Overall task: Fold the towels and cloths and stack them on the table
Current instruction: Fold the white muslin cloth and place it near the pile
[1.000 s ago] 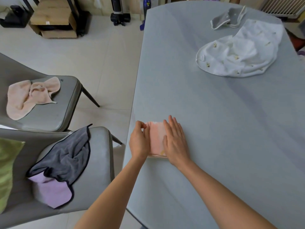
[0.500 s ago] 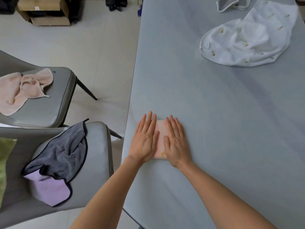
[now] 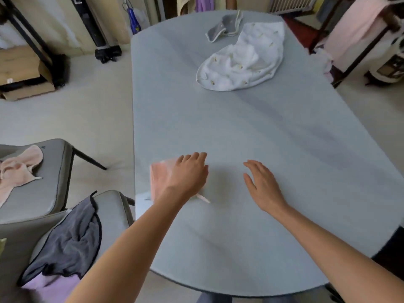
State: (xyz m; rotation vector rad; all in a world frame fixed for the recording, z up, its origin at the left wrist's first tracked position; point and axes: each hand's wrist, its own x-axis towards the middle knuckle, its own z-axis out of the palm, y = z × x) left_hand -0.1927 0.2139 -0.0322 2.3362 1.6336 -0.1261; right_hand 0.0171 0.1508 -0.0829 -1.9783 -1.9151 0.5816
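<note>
Left hand [image 3: 188,171] lay flat on folded pink cloth [image 3: 159,178]; right hand [image 3: 261,182] hovered spread, empty. Next, likely white towel [image 3: 242,60] at one o'clock.

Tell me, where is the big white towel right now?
The white towel lies crumpled on the far right part of the grey table, just in front of a small grey cloth, well beyond both hands.

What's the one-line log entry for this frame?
left hand: flat on folded pink cloth | right hand: open, empty | white towel: unfolded
</note>
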